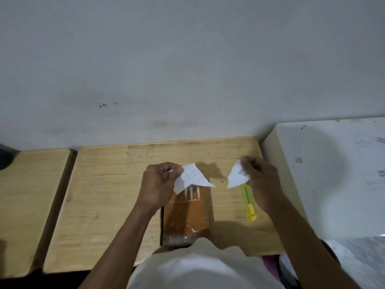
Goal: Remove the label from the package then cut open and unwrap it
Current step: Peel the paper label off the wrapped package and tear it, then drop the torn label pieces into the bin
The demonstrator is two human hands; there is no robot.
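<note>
A brown package (185,220) wrapped in clear plastic lies on the wooden table (108,184), its near end hidden behind my shirt. The white paper label is torn in two. My left hand (158,184) pinches the larger label piece (192,178) just above the package's far end. My right hand (260,182) holds the smaller label piece (236,177) to the right, apart from the other. A yellow utility knife (250,204) lies on the table right of the package, partly under my right hand.
A second wooden table (27,195) stands to the left across a narrow gap. A white surface (333,174) adjoins on the right. A grey wall (187,69) rises behind the tables.
</note>
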